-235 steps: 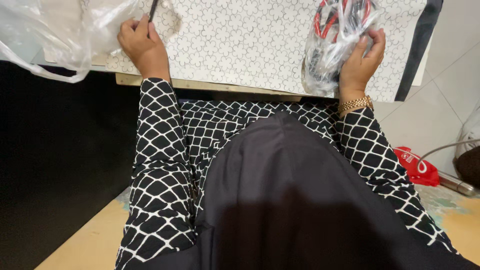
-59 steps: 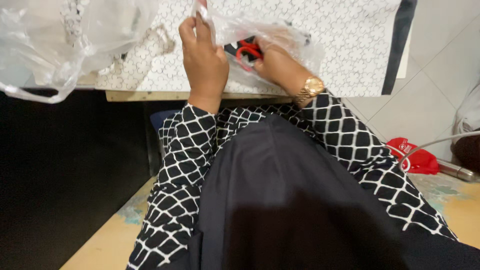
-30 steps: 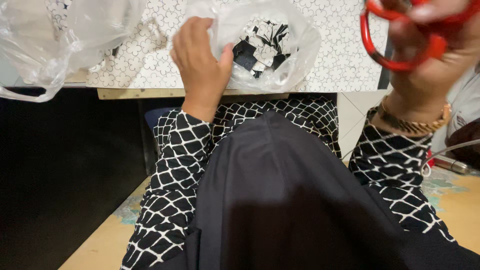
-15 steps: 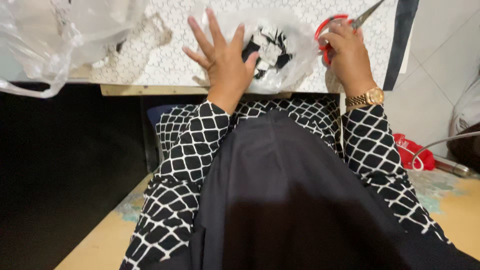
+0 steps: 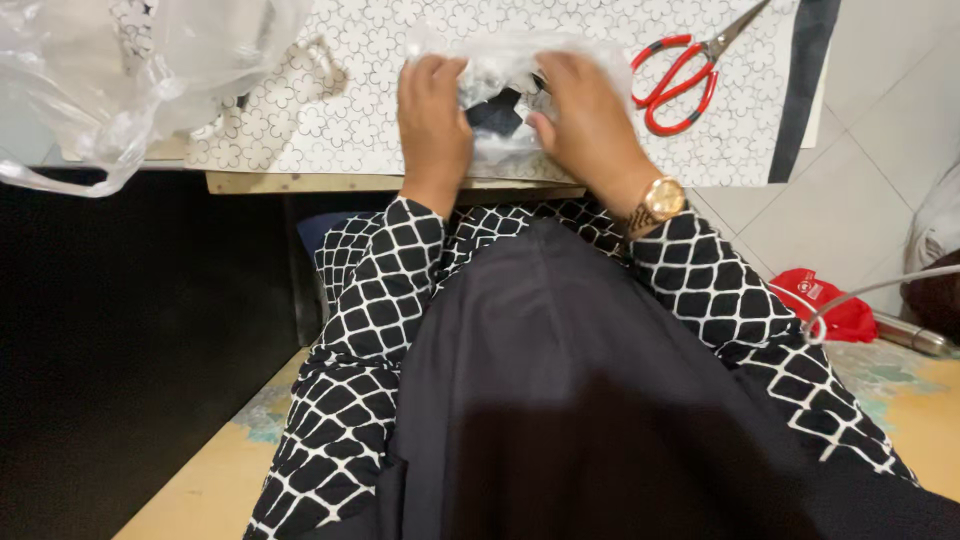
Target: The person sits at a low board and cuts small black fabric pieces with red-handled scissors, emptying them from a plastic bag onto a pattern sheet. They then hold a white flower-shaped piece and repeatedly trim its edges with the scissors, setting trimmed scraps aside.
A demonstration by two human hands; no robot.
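Both hands on the small clear bag at the near edge of the patterned surface: left hand gripping its left side, right hand pinching the right. Dark scraps directly between the palms. Red scissors just right of the right hand, blades pointing up-right and away.

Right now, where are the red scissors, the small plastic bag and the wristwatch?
red scissors (image 5: 672, 88), head view, on the red handle loops.
small plastic bag (image 5: 505, 70), head view, on the clear film between both hands.
wristwatch (image 5: 660, 198), head view, on the gold dial.
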